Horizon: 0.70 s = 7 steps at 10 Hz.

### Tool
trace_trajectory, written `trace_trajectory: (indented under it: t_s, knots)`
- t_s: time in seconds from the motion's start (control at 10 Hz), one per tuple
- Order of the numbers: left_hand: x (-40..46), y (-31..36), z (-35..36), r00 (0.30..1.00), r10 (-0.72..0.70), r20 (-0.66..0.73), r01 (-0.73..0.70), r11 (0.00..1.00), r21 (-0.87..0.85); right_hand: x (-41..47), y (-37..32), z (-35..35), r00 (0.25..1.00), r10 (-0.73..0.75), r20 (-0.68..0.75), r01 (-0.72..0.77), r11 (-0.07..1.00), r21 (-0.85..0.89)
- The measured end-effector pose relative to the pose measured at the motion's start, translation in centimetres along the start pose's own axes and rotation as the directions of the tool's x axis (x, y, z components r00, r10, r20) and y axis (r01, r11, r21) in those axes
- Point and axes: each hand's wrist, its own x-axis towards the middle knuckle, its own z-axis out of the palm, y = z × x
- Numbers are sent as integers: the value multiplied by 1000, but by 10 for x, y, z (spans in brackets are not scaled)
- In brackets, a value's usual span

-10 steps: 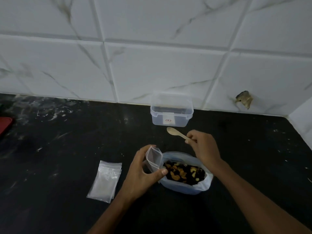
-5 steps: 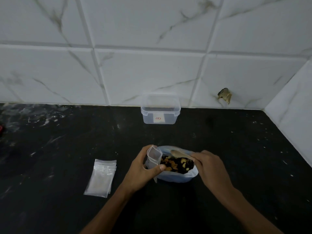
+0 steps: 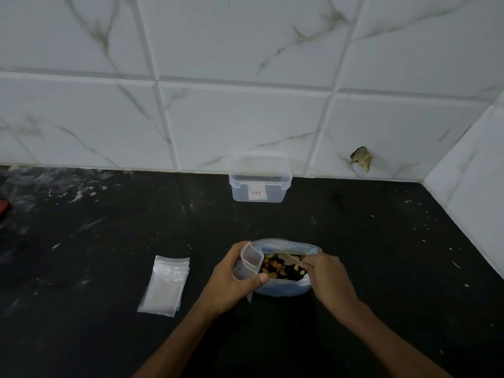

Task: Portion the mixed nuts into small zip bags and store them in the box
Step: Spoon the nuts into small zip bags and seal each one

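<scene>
Head view, L to R: red object (image 3: 3, 208) at far-left edge of the black desk (image 3: 109, 336). Stack of empty zip bags (image 3: 164, 286) lies flat. Left hand (image 3: 231, 282) – grip clamped on a small zip bag (image 3: 249, 261), held upright w/ mouth open, touching the nut bag's rim. Mixed nuts (image 3: 281, 270) sit in a big clear bag (image 3: 289, 289). Right hand (image 3: 326, 275) pinches a wooden spoon (image 3: 290, 259), bowl over the nuts. Clear box (image 3: 260, 184) stands well behind, against the tiled wall (image 3: 245, 118) – lidless.

Marbled wall tiles (image 3: 245, 118), black countertop (image 3: 109, 227)
</scene>
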Motion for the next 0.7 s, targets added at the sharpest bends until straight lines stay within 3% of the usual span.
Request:
trace_trajectory:
  t_s: [0.1, 0.3, 0.4, 0.6, 0.7]
  knots:
    - [-3, 0, 2, 1000, -4, 6, 4, 1000, -13, -3, 27, -19, 917, -388, -90, 394, 917, 62]
    - [-2, -1, 4, 1000, -9, -7, 9, 1000, 4, -8, 27, -27, 907, -419, -31, 420, 905, 63]
    - [0, 0, 6, 1000, -1, -11, 1, 1000, 22, -13, 22, -26, 911, -412, -20, 407, 891, 200]
    - [2, -1, 8, 1000, 8, -21, -7, 999, 48, -14, -5, -13, 898, -434, 74, 407, 882, 239]
    - [2, -2, 7, 1000, 6, -24, -4, 998, 67, -3, -10, -16, 921, -341, 188, 270, 908, 320]
